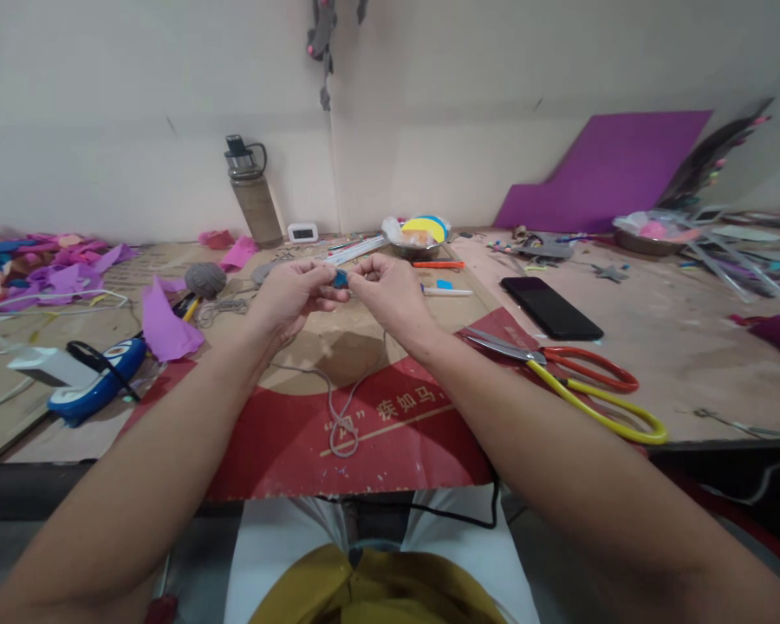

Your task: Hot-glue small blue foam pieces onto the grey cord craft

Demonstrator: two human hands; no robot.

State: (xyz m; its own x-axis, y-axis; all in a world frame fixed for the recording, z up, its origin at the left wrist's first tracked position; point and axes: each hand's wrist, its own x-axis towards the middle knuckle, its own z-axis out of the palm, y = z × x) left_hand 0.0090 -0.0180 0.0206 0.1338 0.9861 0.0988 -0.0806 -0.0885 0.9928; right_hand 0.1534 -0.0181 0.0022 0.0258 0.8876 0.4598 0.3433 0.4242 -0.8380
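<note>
My left hand (pixel 294 299) and my right hand (pixel 390 295) meet above the board in front of me. Between their fingertips is a small blue piece (pixel 341 278), pinched from both sides; its material is too small to tell. A thin grey yarn strand (pixel 333 394) trails from near my hands and lies in a loop on the red part of the board (pixel 403 433). Just beyond my right hand lie a white pen (pixel 451 293) and another small blue scrap (pixel 445 284).
Scissors (pixel 559 368) with red and yellow handles and a black phone (pixel 550 308) lie to the right. At left are a grey yarn ball (pixel 205 279), pink felt (pixel 169 321) and a blue power strip (pixel 97 381). A bottle (pixel 255 195) and a bowl (pixel 422 251) stand behind.
</note>
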